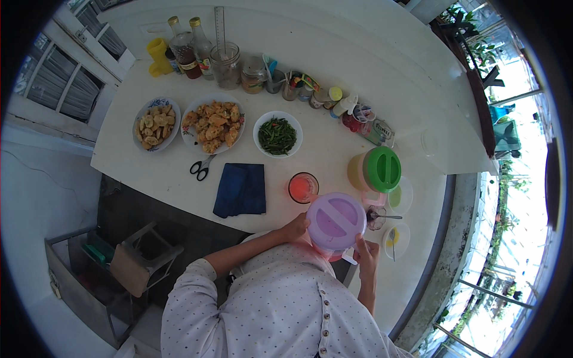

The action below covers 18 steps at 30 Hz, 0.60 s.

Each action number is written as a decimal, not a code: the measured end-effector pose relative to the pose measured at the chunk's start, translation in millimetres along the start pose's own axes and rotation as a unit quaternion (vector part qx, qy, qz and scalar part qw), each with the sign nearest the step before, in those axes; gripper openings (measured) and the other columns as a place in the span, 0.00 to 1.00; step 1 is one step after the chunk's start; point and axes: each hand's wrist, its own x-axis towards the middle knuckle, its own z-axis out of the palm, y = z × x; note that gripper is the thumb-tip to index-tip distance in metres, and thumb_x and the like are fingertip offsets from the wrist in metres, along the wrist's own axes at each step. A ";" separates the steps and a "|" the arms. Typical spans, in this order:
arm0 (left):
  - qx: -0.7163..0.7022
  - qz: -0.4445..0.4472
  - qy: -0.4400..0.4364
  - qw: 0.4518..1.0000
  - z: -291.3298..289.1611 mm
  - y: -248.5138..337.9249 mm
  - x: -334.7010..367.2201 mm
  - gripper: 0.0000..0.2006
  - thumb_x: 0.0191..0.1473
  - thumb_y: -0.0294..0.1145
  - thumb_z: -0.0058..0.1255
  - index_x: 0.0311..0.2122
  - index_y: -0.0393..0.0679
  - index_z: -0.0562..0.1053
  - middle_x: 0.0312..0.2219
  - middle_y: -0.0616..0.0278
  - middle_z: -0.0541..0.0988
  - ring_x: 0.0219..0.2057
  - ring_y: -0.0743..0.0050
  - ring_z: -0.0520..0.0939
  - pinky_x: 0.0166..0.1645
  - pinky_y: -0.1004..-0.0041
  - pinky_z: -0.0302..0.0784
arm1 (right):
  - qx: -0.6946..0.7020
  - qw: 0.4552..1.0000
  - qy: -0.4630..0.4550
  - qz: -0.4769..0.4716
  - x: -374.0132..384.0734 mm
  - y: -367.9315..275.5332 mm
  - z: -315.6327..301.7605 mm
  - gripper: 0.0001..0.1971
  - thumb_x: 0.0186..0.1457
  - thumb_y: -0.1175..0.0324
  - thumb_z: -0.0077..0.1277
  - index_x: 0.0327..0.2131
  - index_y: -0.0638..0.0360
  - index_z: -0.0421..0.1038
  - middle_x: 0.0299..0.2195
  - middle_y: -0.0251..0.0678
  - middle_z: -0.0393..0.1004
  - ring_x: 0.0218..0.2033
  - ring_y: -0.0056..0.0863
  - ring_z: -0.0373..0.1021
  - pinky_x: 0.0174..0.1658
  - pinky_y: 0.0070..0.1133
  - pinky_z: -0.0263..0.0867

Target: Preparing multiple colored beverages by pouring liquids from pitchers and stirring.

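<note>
Close to my body at the table's front edge is a pitcher with a round lilac lid (337, 221). My left hand (295, 228) grips it on the left, fingers at the lid's rim. My right hand (366, 253) is closed on its right side, with the thumb up by the lid. A pinkish-red body shows below the lid, mostly hidden by lid and hands. Just beyond the pitcher, to the left, stands a glass of red drink (303, 188). A second pitcher with a green lid (382, 169) stands farther to the right.
A folded navy cloth (240, 190) and black scissors (202, 168) lie left of the glass. Behind are plates of sliced fried food (156, 124), fried pieces (213, 125) and a bowl of green vegetables (277, 136). Small bowls with spoons (396, 240) sit right; bottles (185, 49) and jars line the wall.
</note>
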 end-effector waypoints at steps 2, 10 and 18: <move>-0.001 0.005 0.000 1.000 -1.0 -4.8 0.4 0.47 0.41 0.72 0.29 0.54 0.36 0.51 0.50 0.55 0.59 0.53 0.68 0.59 0.56 0.69 0.53 | 0.002 1.000 0.001 -0.004 -1.1 -2.2 0.9 0.27 0.48 0.49 0.47 0.08 0.59 0.59 0.08 0.22 0.55 0.12 0.11 0.49 0.16 0.16 0.40; 0.014 0.012 0.000 1.000 -3.8 -13.7 0.6 0.45 0.43 0.71 0.26 0.54 0.36 0.51 0.50 0.55 0.59 0.53 0.69 0.59 0.55 0.69 0.53 | -0.005 1.000 -0.003 -0.011 -0.7 -1.3 0.1 0.26 0.48 0.49 0.48 0.09 0.59 0.60 0.08 0.22 0.55 0.12 0.11 0.50 0.17 0.15 0.42; 0.033 0.008 -0.002 0.999 -5.1 -12.9 0.2 0.45 0.44 0.70 0.26 0.54 0.37 0.51 0.51 0.56 0.59 0.53 0.69 0.58 0.56 0.69 0.53 | 0.004 1.000 -0.004 -0.014 -1.4 -3.1 0.9 0.26 0.48 0.49 0.48 0.09 0.60 0.61 0.09 0.22 0.56 0.12 0.11 0.51 0.16 0.14 0.43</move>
